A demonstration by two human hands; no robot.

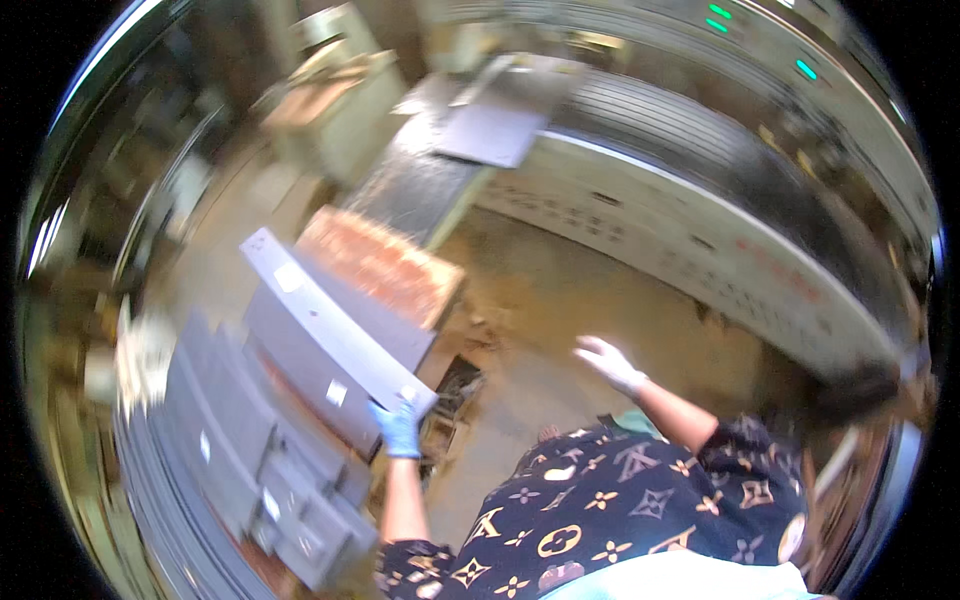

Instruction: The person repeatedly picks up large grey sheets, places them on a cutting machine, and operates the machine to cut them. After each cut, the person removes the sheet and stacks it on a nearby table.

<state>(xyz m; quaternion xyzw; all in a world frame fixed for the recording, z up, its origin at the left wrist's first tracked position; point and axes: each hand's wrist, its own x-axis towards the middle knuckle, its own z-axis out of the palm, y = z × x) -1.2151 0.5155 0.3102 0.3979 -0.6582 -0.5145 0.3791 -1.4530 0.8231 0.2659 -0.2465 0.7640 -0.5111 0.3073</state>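
My left hand [399,430], in a blue glove, grips the near right end of a long, narrow grey sheet-metal panel [325,325]. Pale stickers and small holes show on the panel's face, and it slants up to the left over other grey sheets. Its fingers curl at the panel's edge, partly out of sight. Away to the right, my right hand [610,364] wears a white glove and hangs over the floor, fingers stretched out, holding nothing. Motion blurs the picture somewhat.
More grey metal pieces [235,430] lie piled at the left. Beyond the panel are a worn reddish-brown board [380,262] and a dark-topped table [405,185] bearing a light flat sheet [490,130]. A long machine [680,215] runs across the back right.
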